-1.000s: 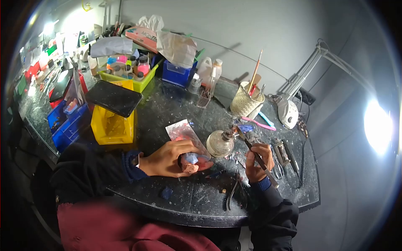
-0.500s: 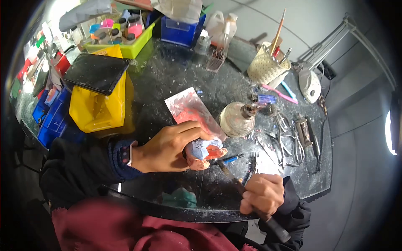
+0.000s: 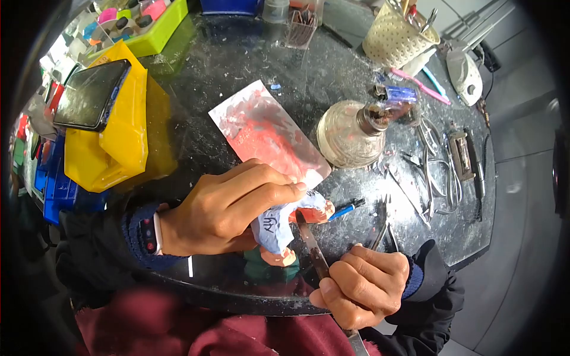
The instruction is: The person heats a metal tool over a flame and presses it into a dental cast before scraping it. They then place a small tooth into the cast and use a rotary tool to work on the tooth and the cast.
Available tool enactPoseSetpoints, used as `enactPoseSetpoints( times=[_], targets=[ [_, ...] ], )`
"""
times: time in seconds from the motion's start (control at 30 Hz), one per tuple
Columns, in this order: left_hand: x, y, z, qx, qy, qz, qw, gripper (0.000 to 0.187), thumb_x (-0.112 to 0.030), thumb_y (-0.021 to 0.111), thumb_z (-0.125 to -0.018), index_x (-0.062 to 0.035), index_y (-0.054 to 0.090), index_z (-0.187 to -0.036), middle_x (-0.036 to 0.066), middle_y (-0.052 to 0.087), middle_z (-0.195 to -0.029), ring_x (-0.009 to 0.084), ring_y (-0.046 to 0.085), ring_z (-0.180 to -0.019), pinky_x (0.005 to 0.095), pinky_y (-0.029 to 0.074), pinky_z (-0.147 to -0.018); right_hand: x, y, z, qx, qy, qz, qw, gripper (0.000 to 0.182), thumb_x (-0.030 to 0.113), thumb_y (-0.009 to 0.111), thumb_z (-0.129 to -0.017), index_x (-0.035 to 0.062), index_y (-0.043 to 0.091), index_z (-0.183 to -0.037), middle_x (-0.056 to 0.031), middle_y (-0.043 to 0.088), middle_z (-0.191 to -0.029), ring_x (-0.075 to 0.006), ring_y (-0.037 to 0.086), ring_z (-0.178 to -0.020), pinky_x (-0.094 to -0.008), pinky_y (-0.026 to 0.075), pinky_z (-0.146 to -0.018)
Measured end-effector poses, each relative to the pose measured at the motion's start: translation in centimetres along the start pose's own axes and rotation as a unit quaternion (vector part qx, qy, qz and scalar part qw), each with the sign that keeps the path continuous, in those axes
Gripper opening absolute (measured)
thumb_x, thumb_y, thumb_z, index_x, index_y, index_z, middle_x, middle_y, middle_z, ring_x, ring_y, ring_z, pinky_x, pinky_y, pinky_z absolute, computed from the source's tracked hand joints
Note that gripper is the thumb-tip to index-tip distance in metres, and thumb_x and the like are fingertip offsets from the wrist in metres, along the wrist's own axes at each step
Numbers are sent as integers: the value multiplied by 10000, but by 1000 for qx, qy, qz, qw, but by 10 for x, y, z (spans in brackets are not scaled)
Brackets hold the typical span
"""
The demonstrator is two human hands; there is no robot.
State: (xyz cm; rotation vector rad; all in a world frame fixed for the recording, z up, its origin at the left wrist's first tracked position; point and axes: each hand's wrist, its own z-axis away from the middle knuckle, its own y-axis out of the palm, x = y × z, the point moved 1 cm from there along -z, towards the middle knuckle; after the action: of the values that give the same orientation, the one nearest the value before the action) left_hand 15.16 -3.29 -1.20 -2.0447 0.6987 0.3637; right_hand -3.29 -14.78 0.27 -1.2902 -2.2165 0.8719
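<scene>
My left hand (image 3: 228,207) is closed around a dental cast (image 3: 274,231), a light blue plaster base with dark handwriting, cream plaster at its ends and a red-pink wax part on its inner side. In my closed right hand (image 3: 368,285) is a wax knife (image 3: 313,248), a long narrow blade whose tip meets the red wax of the cast. The knife's rear end sticks out below my fist. Just beyond my left fingers lies a flat sheet (image 3: 267,133) smeared with pink. A blue pen-like item (image 3: 346,209) rests right of the cast.
A glass spirit burner (image 3: 351,136) stands beyond my hands, with a blue lighter (image 3: 396,94) behind it. Pliers and metal tools (image 3: 430,178) lie to the right. At left, a phone (image 3: 92,95) rests on a yellow bin (image 3: 119,154). A perforated cup (image 3: 398,35) holds tools.
The view has tilted down and closer. My right hand has brought the knife tip from beside the cast onto its red wax. The cast is turned, showing more of its handwriting.
</scene>
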Motion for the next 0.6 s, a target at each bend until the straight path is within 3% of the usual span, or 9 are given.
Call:
enactPoseSetpoints(
  times=[0.13,0.6],
  targets=[
    [1,0,0,0,4,0,1000,535,-338,754,-667,13,581,-1031,112,587,-900,263,617,-794,320,520,-654,1,0,-2,-6,10,-10,1000,259,216,675,-815,25,500,-814,-58,525,-599,-133,529,-420,-242,458,-376],
    [2,0,0,7,6,-11,1000,532,-326,759,-665,30,583,-1019,149,595,-919,285,627,-799,329,527,-662,7,5,-3,-16,49,-3,999,254,178,705,-783,31,498,-795,-56,512,-598,-126,518,-421,-222,426,-344]
  ],
)
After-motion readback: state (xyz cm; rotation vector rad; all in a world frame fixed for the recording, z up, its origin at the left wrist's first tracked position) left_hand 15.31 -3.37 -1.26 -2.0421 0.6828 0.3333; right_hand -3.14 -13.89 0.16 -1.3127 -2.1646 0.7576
